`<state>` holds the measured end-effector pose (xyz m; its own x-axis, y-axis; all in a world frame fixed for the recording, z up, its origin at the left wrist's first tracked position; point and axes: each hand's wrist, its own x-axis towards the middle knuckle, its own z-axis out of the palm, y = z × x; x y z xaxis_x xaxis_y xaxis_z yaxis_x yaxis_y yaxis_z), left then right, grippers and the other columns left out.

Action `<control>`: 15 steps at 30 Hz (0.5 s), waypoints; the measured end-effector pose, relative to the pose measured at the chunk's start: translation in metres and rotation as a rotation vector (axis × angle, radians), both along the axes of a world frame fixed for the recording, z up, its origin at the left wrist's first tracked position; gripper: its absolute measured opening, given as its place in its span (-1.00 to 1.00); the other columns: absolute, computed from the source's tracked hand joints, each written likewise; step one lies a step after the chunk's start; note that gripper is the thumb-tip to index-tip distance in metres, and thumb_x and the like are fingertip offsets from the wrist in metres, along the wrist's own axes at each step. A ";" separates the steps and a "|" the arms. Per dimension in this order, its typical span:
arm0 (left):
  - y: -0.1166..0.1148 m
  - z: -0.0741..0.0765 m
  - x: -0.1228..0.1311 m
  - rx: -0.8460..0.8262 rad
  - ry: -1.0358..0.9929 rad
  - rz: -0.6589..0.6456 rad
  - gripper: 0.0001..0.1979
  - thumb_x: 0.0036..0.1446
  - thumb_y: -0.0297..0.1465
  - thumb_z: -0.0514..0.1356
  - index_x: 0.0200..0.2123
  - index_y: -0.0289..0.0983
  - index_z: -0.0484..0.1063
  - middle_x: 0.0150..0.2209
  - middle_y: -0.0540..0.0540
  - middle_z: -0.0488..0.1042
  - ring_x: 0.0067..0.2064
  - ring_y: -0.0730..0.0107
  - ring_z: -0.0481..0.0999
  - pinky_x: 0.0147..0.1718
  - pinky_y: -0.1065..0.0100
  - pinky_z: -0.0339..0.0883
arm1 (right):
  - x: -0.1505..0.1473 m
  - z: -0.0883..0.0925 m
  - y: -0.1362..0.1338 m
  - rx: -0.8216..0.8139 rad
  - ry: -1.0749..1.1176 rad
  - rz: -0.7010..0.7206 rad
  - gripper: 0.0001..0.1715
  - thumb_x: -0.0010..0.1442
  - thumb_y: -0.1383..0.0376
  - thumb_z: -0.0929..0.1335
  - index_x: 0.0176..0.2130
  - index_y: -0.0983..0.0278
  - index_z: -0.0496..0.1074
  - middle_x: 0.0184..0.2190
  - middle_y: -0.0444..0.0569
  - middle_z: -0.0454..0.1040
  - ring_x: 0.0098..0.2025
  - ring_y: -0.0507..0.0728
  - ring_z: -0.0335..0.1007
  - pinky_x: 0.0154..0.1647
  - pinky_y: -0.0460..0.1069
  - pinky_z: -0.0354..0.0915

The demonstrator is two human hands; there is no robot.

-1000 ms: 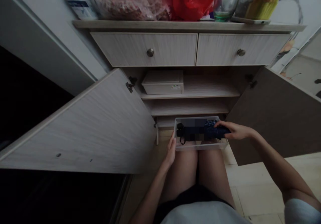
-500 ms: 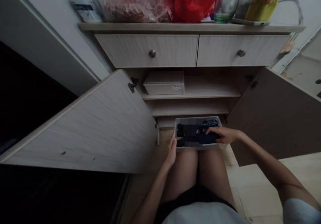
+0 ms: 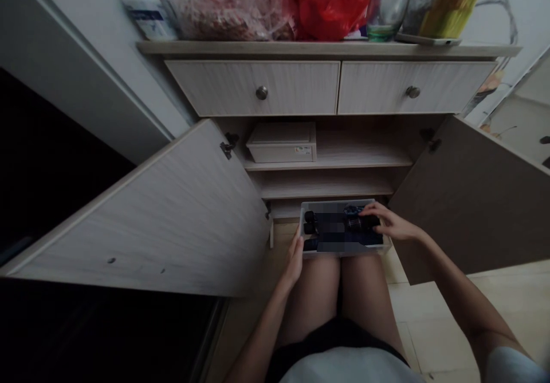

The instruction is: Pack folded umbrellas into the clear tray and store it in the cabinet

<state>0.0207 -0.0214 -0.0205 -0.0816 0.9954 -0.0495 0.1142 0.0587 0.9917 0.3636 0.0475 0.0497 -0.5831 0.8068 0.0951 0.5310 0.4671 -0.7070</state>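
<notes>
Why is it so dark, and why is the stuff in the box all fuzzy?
Head view: dim light, nearly black at lower left; a blocky blurred patch covers part of the dark folded umbrellas in the clear plastic bin by the right hand.

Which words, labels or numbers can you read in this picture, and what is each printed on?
No text can be read.
White bottle on the cabinet top: blue label, too blurred.
White box on the shelf: small sticker, too small.
Clear bin: no print shows.
</notes>
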 end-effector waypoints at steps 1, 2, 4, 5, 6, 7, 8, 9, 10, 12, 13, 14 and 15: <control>0.000 0.000 0.000 -0.002 0.002 -0.001 -0.09 0.18 0.25 -0.02 0.38 -0.24 0.22 0.44 -0.20 0.13 0.48 0.09 -0.02 0.46 0.08 -0.19 | 0.004 -0.007 -0.001 -0.001 0.083 -0.157 -0.42 0.23 0.11 0.32 0.21 0.16 0.41 0.21 0.10 0.32 0.32 0.31 0.16 0.39 0.27 0.06; 0.000 0.001 0.000 0.000 0.004 -0.003 -0.08 0.18 0.25 -0.03 0.39 -0.25 0.21 0.44 -0.20 0.12 0.49 0.09 -0.02 0.46 0.09 -0.19 | 0.006 -0.016 -0.003 -0.029 0.145 -0.328 -0.38 0.27 0.02 0.28 0.25 0.15 0.36 0.25 0.10 0.30 0.36 0.31 0.11 0.42 0.27 0.02; 0.000 0.001 0.000 0.006 0.006 -0.007 -0.06 0.17 0.26 -0.03 0.40 -0.25 0.19 0.45 -0.20 0.09 0.49 0.09 -0.03 0.46 0.09 -0.18 | 0.005 -0.036 -0.007 -0.163 0.213 -0.574 -0.24 0.28 -0.16 0.22 0.31 0.12 0.28 0.28 0.08 0.30 0.39 0.33 0.08 0.43 0.28 0.02; 0.000 0.001 0.000 0.008 0.007 -0.009 -0.06 0.17 0.26 -0.03 0.40 -0.26 0.18 0.45 -0.20 0.09 0.49 0.08 -0.03 0.45 0.09 -0.18 | 0.003 -0.046 -0.009 -0.254 0.237 -0.614 -0.17 0.26 -0.24 0.19 0.33 0.11 0.26 0.29 0.07 0.32 0.39 0.33 0.11 0.41 0.29 0.05; 0.001 0.001 0.000 0.006 0.006 -0.013 -0.06 0.17 0.26 -0.04 0.40 -0.26 0.18 0.45 -0.20 0.10 0.49 0.08 -0.03 0.45 0.09 -0.18 | 0.000 -0.054 -0.011 -0.339 0.264 -0.607 -0.11 0.24 -0.30 0.17 0.34 0.09 0.25 0.29 0.05 0.33 0.38 0.34 0.14 0.39 0.30 0.10; 0.001 0.001 0.000 0.003 0.006 -0.015 -0.06 0.17 0.26 -0.04 0.40 -0.27 0.18 0.44 -0.21 0.10 0.49 0.08 -0.03 0.45 0.09 -0.18 | -0.003 -0.061 -0.013 -0.403 0.293 -0.584 -0.07 0.21 -0.35 0.15 0.34 0.07 0.25 0.29 0.03 0.34 0.37 0.35 0.17 0.36 0.31 0.15; 0.001 0.000 0.001 -0.001 0.006 -0.018 -0.05 0.17 0.26 -0.04 0.40 -0.27 0.18 0.44 -0.22 0.10 0.49 0.08 -0.03 0.45 0.09 -0.19 | -0.006 -0.067 -0.015 -0.439 0.321 -0.570 -0.05 0.20 -0.38 0.14 0.33 0.04 0.26 0.29 0.00 0.35 0.37 0.36 0.18 0.34 0.32 0.19; 0.000 -0.001 0.001 -0.005 0.009 -0.021 -0.05 0.17 0.26 -0.04 0.40 -0.28 0.17 0.45 -0.23 0.09 0.49 0.09 -0.04 0.45 0.09 -0.21 | -0.008 -0.071 -0.016 -0.458 0.342 -0.574 -0.05 0.19 -0.40 0.12 0.33 0.00 0.27 0.29 -0.04 0.36 0.37 0.38 0.18 0.31 0.33 0.22; -0.001 -0.002 0.001 -0.008 0.015 -0.028 -0.05 0.17 0.26 -0.03 0.40 -0.28 0.16 0.45 -0.23 0.07 0.49 0.10 -0.04 0.45 0.09 -0.22 | -0.008 -0.073 -0.018 -0.467 0.356 -0.591 -0.05 0.18 -0.41 0.11 0.32 -0.02 0.28 0.30 -0.06 0.36 0.37 0.39 0.17 0.30 0.35 0.24; -0.002 -0.003 0.000 -0.014 0.037 -0.043 -0.06 0.17 0.25 -0.03 0.40 -0.26 0.17 0.46 -0.23 0.04 0.49 0.11 -0.04 0.45 0.09 -0.22 | -0.007 -0.076 -0.019 -0.464 0.362 -0.617 -0.05 0.18 -0.41 0.10 0.33 -0.04 0.28 0.31 -0.09 0.34 0.38 0.39 0.16 0.30 0.36 0.24; -0.002 -0.003 -0.002 -0.019 0.051 -0.054 -0.08 0.17 0.25 -0.02 0.38 -0.25 0.20 0.46 -0.22 0.05 0.49 0.11 -0.03 0.45 0.09 -0.21 | -0.005 -0.077 -0.019 -0.455 0.355 -0.627 -0.03 0.17 -0.41 0.11 0.34 -0.02 0.27 0.32 -0.08 0.33 0.39 0.39 0.15 0.31 0.36 0.22; 0.000 -0.001 -0.005 -0.026 0.064 -0.070 -0.11 0.17 0.24 0.00 0.35 -0.23 0.25 0.45 -0.22 0.09 0.48 0.10 -0.01 0.45 0.09 -0.18 | -0.003 -0.078 -0.019 -0.444 0.342 -0.633 -0.02 0.17 -0.41 0.10 0.34 -0.01 0.26 0.32 -0.07 0.32 0.39 0.39 0.14 0.32 0.37 0.20; 0.004 0.003 -0.010 -0.037 0.078 -0.086 -0.15 0.17 0.24 0.01 0.30 -0.22 0.33 0.42 -0.23 0.17 0.47 0.08 0.06 0.44 0.07 -0.13 | -0.001 -0.079 -0.019 -0.433 0.326 -0.635 0.00 0.17 -0.42 0.10 0.35 0.01 0.26 0.32 -0.05 0.32 0.39 0.39 0.14 0.33 0.37 0.19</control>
<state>0.0104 -0.0174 -0.0175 -0.0008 0.9966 -0.0827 0.1967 0.0813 0.9771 0.3629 0.0284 -0.0296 -0.0017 0.9769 -0.2139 0.3392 -0.2007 -0.9191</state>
